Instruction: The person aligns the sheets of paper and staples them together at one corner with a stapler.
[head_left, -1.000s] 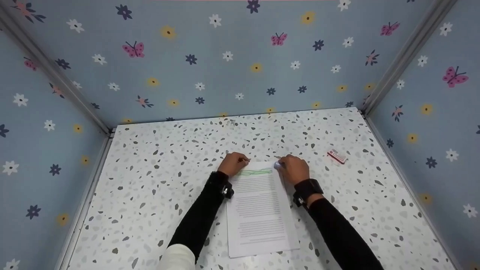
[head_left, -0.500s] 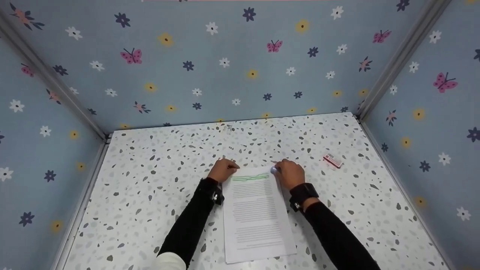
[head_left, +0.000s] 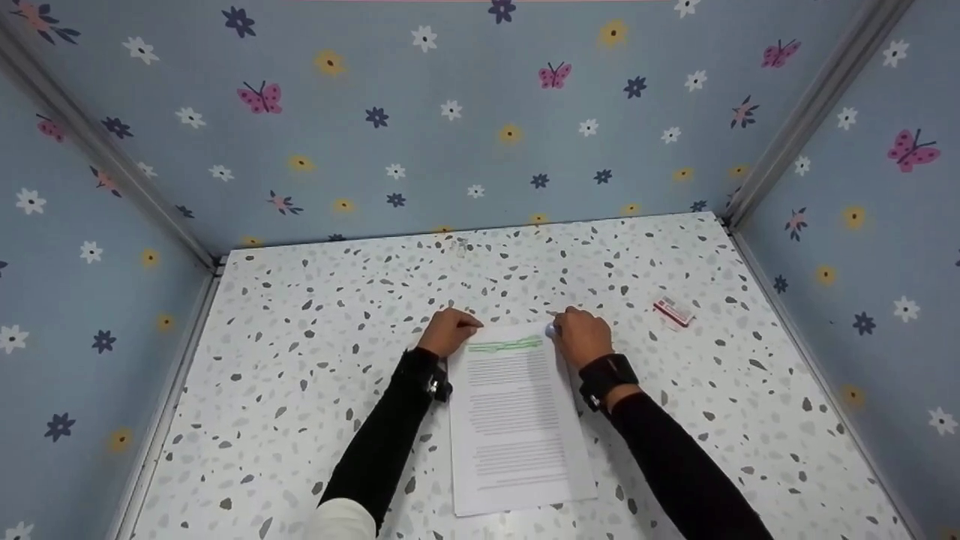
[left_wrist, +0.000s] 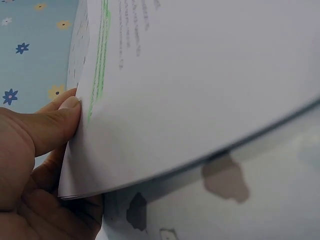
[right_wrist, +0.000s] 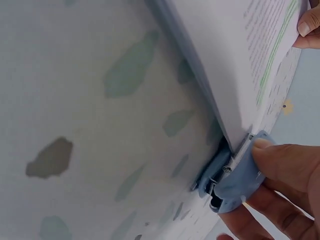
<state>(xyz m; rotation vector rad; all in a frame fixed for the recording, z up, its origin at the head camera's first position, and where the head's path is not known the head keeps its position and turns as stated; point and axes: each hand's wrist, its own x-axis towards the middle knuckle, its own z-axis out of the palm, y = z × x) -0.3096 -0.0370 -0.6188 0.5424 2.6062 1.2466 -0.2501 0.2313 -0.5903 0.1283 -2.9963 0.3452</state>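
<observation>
A stack of printed paper sheets (head_left: pixel 517 420) with green marked lines near the top lies on the speckled table. My left hand (head_left: pixel 448 332) pinches its top left corner between thumb and fingers; in the left wrist view the thumb (left_wrist: pixel 57 122) presses on the upper face. At the top right corner, my right hand (head_left: pixel 585 337) holds a small light-blue stapler (right_wrist: pixel 240 175), its thumb on top and fingers beneath. The stack's corner sits between the stapler's two arms in the right wrist view. Whether a staple is in the paper cannot be seen.
A small red and white box (head_left: pixel 674 312) lies on the table (head_left: pixel 315 315) to the right of my right hand. Blue flowered panels (head_left: pixel 450 150) enclose the table's back and both sides.
My left hand has slid a little to the left along the sheets' top edge toward the corner. The right hand keeps the stapler at the opposite corner. The head view tilted slightly and came back.
</observation>
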